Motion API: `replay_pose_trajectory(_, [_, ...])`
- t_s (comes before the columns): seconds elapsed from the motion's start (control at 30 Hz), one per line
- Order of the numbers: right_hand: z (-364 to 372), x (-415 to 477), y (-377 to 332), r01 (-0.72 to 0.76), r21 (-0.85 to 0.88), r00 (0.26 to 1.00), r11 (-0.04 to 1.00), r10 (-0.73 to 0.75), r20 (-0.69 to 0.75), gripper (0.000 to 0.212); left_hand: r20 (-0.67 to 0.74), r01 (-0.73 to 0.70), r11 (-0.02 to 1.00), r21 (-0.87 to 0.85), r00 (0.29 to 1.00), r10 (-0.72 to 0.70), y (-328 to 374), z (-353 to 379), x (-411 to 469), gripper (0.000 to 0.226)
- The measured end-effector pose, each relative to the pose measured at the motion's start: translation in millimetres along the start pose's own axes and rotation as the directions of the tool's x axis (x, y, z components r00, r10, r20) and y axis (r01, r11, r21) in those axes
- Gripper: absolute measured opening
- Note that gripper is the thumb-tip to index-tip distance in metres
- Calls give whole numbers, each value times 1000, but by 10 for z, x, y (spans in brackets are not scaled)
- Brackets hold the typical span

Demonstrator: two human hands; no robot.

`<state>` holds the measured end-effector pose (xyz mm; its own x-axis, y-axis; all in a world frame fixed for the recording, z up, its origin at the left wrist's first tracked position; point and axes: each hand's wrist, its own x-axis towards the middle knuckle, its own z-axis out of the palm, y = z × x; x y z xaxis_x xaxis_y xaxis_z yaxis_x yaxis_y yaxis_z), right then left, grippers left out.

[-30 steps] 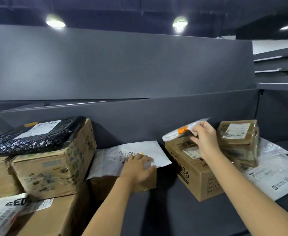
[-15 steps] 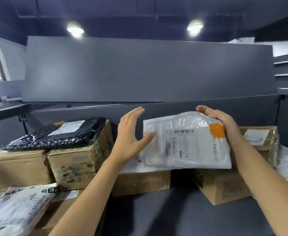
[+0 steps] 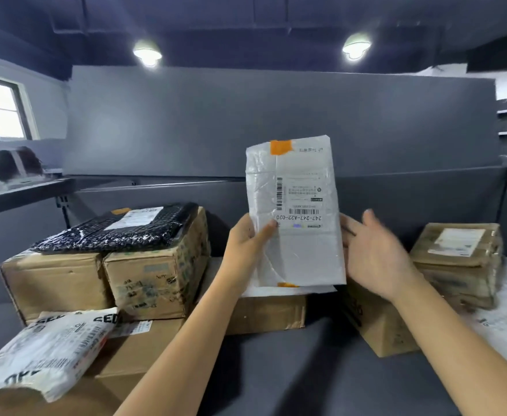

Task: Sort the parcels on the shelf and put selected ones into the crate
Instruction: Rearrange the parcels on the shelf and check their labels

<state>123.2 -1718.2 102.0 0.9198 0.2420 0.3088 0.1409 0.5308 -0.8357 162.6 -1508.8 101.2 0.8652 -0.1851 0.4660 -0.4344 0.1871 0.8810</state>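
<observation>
I hold a white plastic mailer parcel (image 3: 294, 211) upright in front of me, above the shelf. It has orange tape at its top and a barcode label turned upside down. My left hand (image 3: 247, 244) grips its lower left edge, thumb on the front. My right hand (image 3: 375, 253) is just right of the parcel, fingers spread, blurred; I cannot tell whether it touches the edge. No crate is in view.
Cardboard boxes (image 3: 153, 271) are stacked at left with a black bubble mailer (image 3: 117, 232) on top and a white printed bag (image 3: 42, 352) in front. Another box (image 3: 267, 313) sits under the held parcel, more boxes (image 3: 456, 259) at right. The grey shelf back wall (image 3: 186, 127) rises behind.
The parcel went from my right hand to my left and turned from lying sideways to standing upright. My right hand let go and opened beside it.
</observation>
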Motion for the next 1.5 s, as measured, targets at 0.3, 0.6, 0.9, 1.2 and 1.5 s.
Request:
replay_pose_trajectory(0.3, [152, -25, 254, 78, -315, 989, 946, -114, -96, 32, -71, 37, 999, 5, 997, -36, -45, 5, -136, 17])
replay_pose_trajectory(0.6, [185, -33, 326, 71, -305, 987, 950, -112, -118, 32, -105, 49, 999, 9, 993, -48, -50, -34, -241, 20])
replay_pose_trajectory(0.9, [143, -4, 399, 77, -338, 973, 938, -146, -181, 34, -117, 83, 997, -7, 990, -83, -79, -80, -315, 22])
replay_pose_trajectory(1.2, [95, -31, 480, 34, -316, 974, 948, -101, -200, 28, -159, 203, 979, 29, 968, -196, -189, -182, -357, 20])
replay_pose_trajectory(1.5, [-75, -163, 395, -81, -413, 974, 907, -16, -226, 23, -281, 202, 978, -55, 936, -210, -190, -237, -239, 16])
